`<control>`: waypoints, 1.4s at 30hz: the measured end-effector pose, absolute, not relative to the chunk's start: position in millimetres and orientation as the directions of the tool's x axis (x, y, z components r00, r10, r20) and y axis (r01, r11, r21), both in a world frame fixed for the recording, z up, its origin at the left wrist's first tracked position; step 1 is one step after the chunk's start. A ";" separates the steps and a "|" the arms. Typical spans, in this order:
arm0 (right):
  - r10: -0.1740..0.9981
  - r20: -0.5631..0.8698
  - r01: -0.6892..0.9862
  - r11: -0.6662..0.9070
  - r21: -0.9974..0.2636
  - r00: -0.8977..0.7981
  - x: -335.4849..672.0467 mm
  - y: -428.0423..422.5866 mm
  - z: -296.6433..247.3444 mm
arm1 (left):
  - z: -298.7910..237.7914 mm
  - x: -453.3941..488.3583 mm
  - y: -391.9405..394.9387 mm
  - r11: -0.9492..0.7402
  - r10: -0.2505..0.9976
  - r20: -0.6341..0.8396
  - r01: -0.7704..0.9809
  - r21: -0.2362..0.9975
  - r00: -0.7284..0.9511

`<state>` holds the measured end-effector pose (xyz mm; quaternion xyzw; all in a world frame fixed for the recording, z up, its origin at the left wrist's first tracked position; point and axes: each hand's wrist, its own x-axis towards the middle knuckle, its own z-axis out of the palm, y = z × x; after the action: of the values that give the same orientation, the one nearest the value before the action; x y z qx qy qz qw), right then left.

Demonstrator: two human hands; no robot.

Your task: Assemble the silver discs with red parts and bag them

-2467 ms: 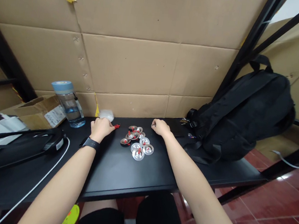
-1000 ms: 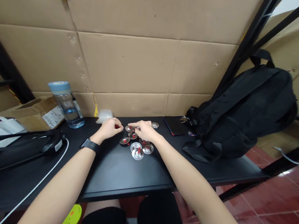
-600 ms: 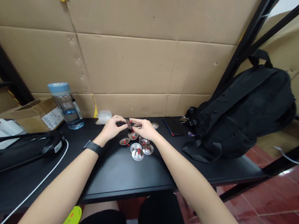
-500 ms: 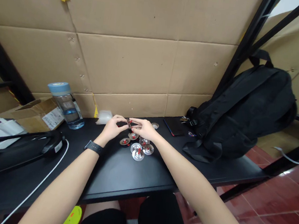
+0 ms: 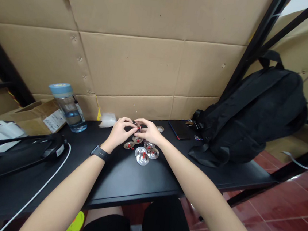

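Several small silver discs with red centres [image 5: 144,152] lie in a cluster on the black table [image 5: 125,178]. Just behind the cluster my left hand [image 5: 120,133] and my right hand [image 5: 149,131] meet, raised a little off the table. Both pinch one small silver disc with a red piece [image 5: 137,127] between their fingertips. A black watch [image 5: 99,152] sits on my left wrist. One lone disc [image 5: 160,129] lies apart, right of my right hand.
A water bottle with a blue cap [image 5: 67,106], a cardboard box [image 5: 34,115] and a white plastic packet [image 5: 107,119] stand at the back left. A black bag with a white cable [image 5: 15,148] lies left. A black backpack [image 5: 253,111] and dark wallet [image 5: 179,129] sit right.
My right hand left the lone disc at the right and came to the cluster. Both hands lifted one disc from the pile and now hold it together, slightly higher.
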<state>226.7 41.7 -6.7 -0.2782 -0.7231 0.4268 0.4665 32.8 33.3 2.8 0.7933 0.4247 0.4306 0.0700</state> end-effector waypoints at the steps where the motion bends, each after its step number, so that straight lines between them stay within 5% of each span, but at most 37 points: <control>1: 0.801 0.429 -0.001 0.471 -0.882 -0.418 227.1 41.7 -6.3 | 3.5 33.7 32.2 -0.628 0.734 0.624 0.618 0.474 0.267; 10: 0.818 0.361 -0.015 0.397 -0.918 -0.448 227.8 42.5 -9.8 | 7.5 29.8 31.2 -0.614 0.756 0.604 0.591 0.523 0.252; 34: 0.785 0.462 0.290 0.594 -0.750 -0.413 230.1 48.2 -11.4 | 6.7 17.7 38.0 -0.559 0.785 0.572 0.672 0.486 0.239; 38: 0.810 0.457 0.490 0.586 -0.645 -0.367 241.7 52.1 -7.6 | 3.5 8.8 43.5 -0.514 0.795 0.573 0.725 0.458 0.202; 42: 0.896 0.382 0.765 0.406 -0.500 -0.226 268.4 56.8 2.1 | -0.3 -8.0 50.1 -0.423 0.798 0.576 0.844 0.330 0.176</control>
<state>268.4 56.8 2.1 -0.5352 -0.7760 0.1034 0.3174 -8.0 50.1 -0.3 0.7660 0.5359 0.3535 -0.0322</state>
